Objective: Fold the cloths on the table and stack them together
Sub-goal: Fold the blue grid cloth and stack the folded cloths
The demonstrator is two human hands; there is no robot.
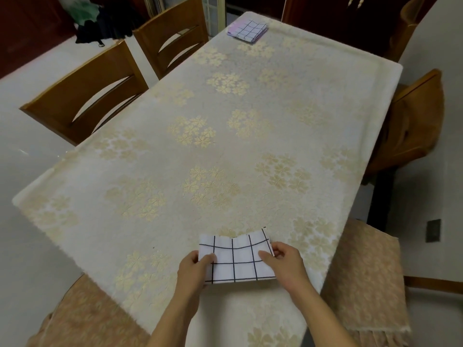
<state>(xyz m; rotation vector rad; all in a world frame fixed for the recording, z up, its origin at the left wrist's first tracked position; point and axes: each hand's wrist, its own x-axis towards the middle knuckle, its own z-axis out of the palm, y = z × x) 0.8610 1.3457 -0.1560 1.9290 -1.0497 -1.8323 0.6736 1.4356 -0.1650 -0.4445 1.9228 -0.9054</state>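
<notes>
now both hands (pixel 240 269) pinch checked cloth (pixel 235 259) between.

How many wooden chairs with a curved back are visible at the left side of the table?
2: one chair beside the middle of the table's left edge, another chair farther away along that edge. Covered seats elsewhere may be further chairs.

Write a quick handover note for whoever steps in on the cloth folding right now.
Left hand: grips the left edge of the white checked cloth.
Right hand: pinches its right edge.
That cloth lies folded at the table's near edge.
Folded stack: at the far end of the table, checked cloth on top.
Done: stack started.
Left: finish this cloth if it needs another fold, then carry it to the stack.
</notes>
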